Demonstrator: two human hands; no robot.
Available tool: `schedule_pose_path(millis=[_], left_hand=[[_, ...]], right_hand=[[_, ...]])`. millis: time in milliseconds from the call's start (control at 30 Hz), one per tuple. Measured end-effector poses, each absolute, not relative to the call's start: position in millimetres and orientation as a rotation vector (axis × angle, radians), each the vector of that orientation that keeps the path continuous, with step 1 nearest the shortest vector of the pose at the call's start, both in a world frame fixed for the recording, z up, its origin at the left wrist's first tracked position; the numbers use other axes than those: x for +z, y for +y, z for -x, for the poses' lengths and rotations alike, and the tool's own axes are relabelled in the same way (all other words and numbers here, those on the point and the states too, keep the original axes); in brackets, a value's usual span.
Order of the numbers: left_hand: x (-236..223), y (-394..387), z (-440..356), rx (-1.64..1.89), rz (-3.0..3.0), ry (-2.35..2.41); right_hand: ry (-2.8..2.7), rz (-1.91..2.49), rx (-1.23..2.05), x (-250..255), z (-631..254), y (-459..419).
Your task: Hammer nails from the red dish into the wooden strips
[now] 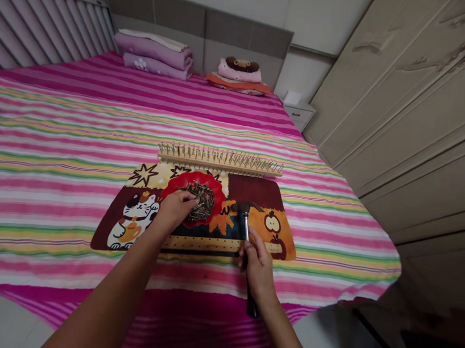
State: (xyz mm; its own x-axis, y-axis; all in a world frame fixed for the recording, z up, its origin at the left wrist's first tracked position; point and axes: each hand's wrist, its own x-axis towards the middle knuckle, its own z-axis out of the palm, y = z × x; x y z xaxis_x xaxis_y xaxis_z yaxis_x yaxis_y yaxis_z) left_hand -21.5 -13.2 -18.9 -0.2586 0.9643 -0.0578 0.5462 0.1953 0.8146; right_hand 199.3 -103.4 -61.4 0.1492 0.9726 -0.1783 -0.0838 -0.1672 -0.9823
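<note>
My left hand (176,208) reaches over the rim of a red scalloped bowl (171,185), its thumb and fingertips pinched together at the loose nails (204,202) inside. Whether a nail sits between those fingertips is too small to tell. My right hand (259,265) is wrapped round the handle of a claw hammer (246,226), whose head points away from me. Below the hammer lies a wooden strip (204,244) with rows of small holes or dots. Behind the bowl, a second wooden strip (217,164) bristles with many upright nails.
A patterned mat (255,190) with a cat picture lies under the bowl and the nearer strip. Striped cloth (58,184) covers the bed. Folded bedding (157,54) and a small pile of cloths (240,75) rest by the headboard. A wardrobe (410,101) stands at right.
</note>
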Motion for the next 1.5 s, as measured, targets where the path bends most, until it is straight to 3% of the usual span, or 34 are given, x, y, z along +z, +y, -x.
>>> schedule_pose_path(millis=[167,433,733,1067,1500], left_hand=[[-4.4,-16.0,29.3,1.093,-0.975,1.551],[2.7,-16.1,42.7,1.116,-0.877,1.437],[6.6,-20.6,53.0,0.914,-0.943,1.659],[11.6,-23.4,62.5,0.539,-1.556,2.158],[9.3,-29.4,64.9,0.665,-1.423,2.064]], right_hand=[[-0.946,1.359,1.241,-62.1,-199.3,-103.1],[-0.978,1.351,1.215,-63.6,-199.7,-102.8],[-0.938,1.367,1.233,-59.4,-199.1,-102.9],[-0.939,1.379,1.224,-57.8,-198.9,-102.9],[-0.973,1.386,1.224,-58.8,-198.9,-103.3]])
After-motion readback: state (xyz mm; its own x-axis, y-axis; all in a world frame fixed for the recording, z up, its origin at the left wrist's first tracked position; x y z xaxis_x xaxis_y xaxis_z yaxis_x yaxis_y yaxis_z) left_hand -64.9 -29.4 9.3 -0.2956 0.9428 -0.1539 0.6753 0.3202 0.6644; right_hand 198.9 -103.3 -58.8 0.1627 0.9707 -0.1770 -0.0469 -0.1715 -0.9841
